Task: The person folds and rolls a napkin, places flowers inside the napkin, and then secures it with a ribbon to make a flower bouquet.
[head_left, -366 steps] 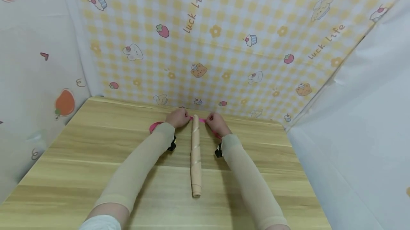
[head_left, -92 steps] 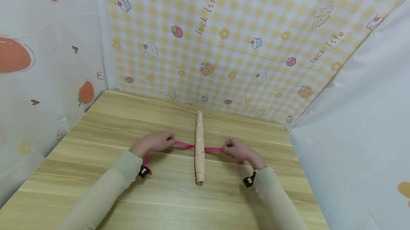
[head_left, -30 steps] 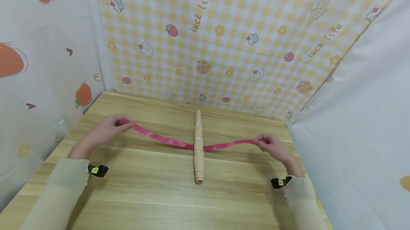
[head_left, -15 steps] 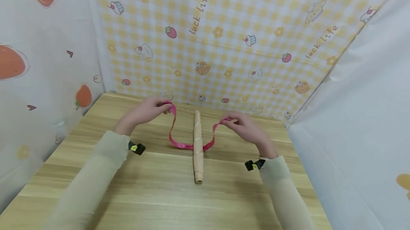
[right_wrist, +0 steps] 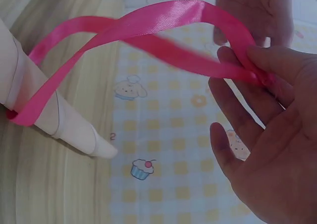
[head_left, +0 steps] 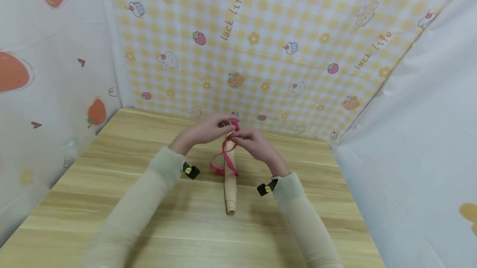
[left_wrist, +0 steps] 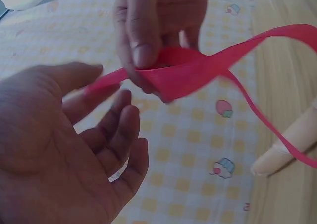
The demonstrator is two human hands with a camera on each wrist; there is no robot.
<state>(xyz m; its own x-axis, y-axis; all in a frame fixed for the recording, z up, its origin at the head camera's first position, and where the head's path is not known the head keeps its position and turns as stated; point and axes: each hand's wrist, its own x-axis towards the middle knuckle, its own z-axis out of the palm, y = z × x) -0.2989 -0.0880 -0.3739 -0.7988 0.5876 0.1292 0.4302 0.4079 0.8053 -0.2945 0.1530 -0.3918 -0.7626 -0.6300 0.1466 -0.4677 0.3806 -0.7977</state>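
Note:
A pink satin ribbon (right_wrist: 171, 17) passes under a beige, tapered roll (head_left: 230, 191) on the table, and both its ends rise above the roll. Whether the roll is paper, leather or cloth I cannot tell. My left hand (head_left: 206, 130) pinches one end of the ribbon between thumb and index finger, its other fingers loosely bent in the left wrist view. Close beside it, my right hand (head_left: 257, 146) pinches the other part between thumb and forefinger. The two lengths of ribbon cross above the roll. In the left wrist view only the roll's narrow tip (left_wrist: 270, 162) shows.
The wood-grain table (head_left: 167, 226) ends at a yellow checked backdrop (head_left: 272, 69) just beyond the hands. White sheets hang at the left (head_left: 63, 73) and right (head_left: 421, 148). A small black wrist camera (head_left: 191, 171) sits below each wrist.
Earlier my hands worked at the roll's far tip, then spread wide with the ribbon stretched out under its middle. Now they have come together above the roll, and the ribbon ends cross.

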